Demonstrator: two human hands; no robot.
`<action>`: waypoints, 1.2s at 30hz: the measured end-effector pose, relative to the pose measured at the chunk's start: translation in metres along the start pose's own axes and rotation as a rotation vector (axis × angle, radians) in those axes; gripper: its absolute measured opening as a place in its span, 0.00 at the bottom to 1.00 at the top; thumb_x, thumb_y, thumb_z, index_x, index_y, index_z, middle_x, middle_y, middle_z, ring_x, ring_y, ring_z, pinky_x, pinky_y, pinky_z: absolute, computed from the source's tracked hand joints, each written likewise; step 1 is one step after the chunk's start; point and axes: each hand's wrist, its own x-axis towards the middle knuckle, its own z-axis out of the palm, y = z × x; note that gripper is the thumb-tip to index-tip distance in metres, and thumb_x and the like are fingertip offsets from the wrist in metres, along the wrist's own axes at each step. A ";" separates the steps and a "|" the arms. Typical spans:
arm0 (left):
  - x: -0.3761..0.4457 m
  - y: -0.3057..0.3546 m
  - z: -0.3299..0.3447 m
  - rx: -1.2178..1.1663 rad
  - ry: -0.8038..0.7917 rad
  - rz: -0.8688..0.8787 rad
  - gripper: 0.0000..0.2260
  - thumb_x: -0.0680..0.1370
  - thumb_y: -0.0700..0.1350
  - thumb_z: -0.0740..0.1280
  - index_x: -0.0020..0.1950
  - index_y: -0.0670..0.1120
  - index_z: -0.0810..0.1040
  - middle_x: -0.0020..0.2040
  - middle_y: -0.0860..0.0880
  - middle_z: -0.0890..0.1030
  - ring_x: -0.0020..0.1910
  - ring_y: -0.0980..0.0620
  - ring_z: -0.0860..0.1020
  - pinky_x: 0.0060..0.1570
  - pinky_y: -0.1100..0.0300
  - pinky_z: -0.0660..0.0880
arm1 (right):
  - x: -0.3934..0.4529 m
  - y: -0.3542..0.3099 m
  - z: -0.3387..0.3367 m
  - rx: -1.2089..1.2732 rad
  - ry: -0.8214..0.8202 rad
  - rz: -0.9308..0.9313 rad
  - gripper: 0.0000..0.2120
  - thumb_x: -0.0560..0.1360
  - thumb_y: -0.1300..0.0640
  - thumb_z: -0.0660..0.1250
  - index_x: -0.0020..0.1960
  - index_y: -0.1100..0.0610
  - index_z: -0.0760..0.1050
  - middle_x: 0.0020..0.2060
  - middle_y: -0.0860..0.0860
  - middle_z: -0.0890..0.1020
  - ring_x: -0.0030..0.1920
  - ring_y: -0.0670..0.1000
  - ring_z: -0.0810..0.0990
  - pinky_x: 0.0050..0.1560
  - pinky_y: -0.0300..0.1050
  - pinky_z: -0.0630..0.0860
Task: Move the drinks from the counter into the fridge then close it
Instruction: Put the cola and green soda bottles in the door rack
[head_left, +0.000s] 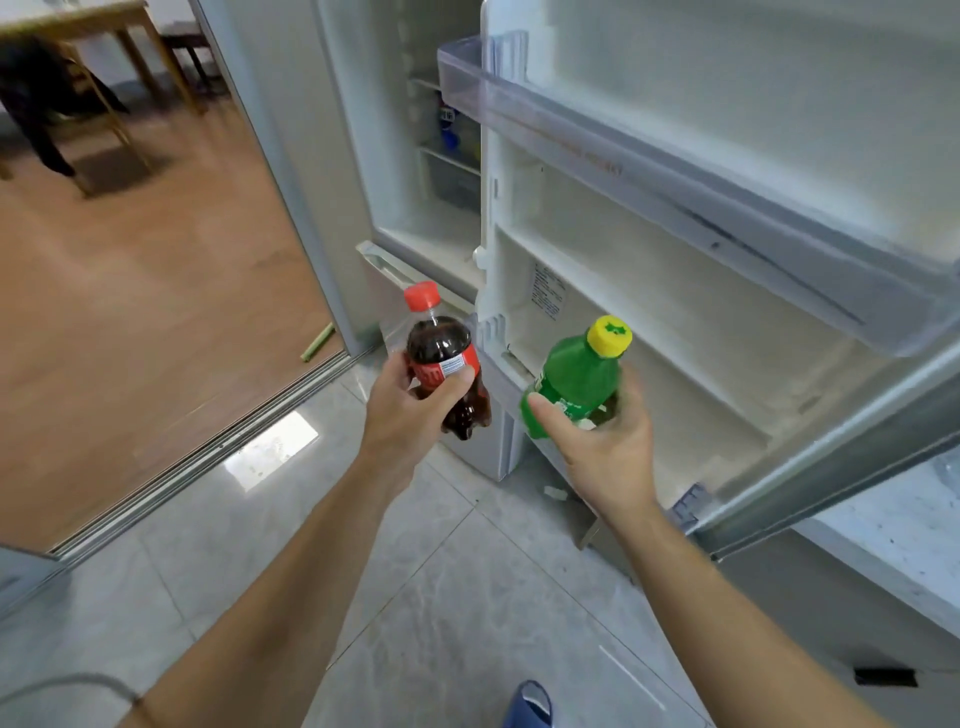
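- We carry two drinks at once: a dark cola bottle (448, 375) with a red cap, and a green bottle (576, 376) with a yellow cap. Both are in the air in front of the open fridge (395, 156), off the counter (893, 525) at the right edge and not yet on any shelf.
- The green bottle is just in front of the lower door shelf (649, 395); the cola hangs near the gap between the cabinet and the door (779, 130).
- We judge the main risk to be a slip — each bottle is held one-handed, around the middle, above the tiled floor (415, 571). A wet or cold surface could let one slide out.
- The cola leans, its cap tipped away from us. If we set it down at that angle it may topple on the shelf.
- The clear upper door bin (623, 135) juts out above the green bottle; lifting too high could knock the cap against it.
- With both hands full, we have nothing free to steady the door, which may swing as we reach.
- Our left hand (410, 410) wraps the cola at its label, thumb across the front, fingers behind.
- Our right hand (597, 441) cups the green bottle from below and the side, thumb laid over the lower body — fingers curled round the far side.
- Both forearms reach forward, bare, roughly level with each other.
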 end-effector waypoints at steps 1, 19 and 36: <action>0.009 0.004 0.003 0.016 -0.002 0.026 0.22 0.65 0.56 0.76 0.58 0.55 0.79 0.50 0.54 0.84 0.50 0.55 0.83 0.42 0.62 0.78 | 0.006 0.001 0.002 -0.019 0.016 -0.010 0.25 0.68 0.56 0.80 0.61 0.56 0.75 0.50 0.48 0.83 0.49 0.48 0.82 0.52 0.39 0.78; 0.179 -0.006 0.040 0.582 -0.510 0.325 0.30 0.63 0.50 0.79 0.60 0.55 0.70 0.50 0.56 0.82 0.50 0.54 0.81 0.47 0.60 0.77 | 0.084 0.028 0.056 -0.429 0.059 0.293 0.27 0.64 0.51 0.80 0.58 0.44 0.73 0.43 0.37 0.81 0.45 0.37 0.80 0.44 0.32 0.75; 0.206 -0.035 0.036 0.760 -0.759 0.498 0.23 0.66 0.48 0.79 0.56 0.50 0.72 0.52 0.46 0.78 0.50 0.43 0.77 0.44 0.57 0.70 | 0.102 0.055 0.070 -0.708 0.029 0.600 0.28 0.64 0.52 0.78 0.57 0.48 0.65 0.47 0.47 0.81 0.47 0.50 0.81 0.45 0.42 0.76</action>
